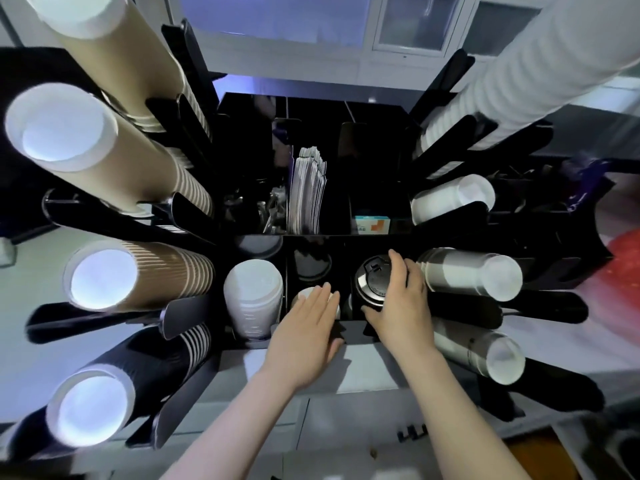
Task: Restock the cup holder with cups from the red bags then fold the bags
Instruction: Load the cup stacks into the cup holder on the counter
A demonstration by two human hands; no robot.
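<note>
Over the cup holder (pixel 346 237) — right hand (pixel 401 299) grips black lids (pixel 372 282).

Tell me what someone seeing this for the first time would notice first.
Probably the long stacks of cups fanning out of the black cup holder, tan ones on the left and white ones at upper right. Next, the two hands low in the middle: the right hand curls round a stack of black lids, and the left hand lies flat beside it.
</note>
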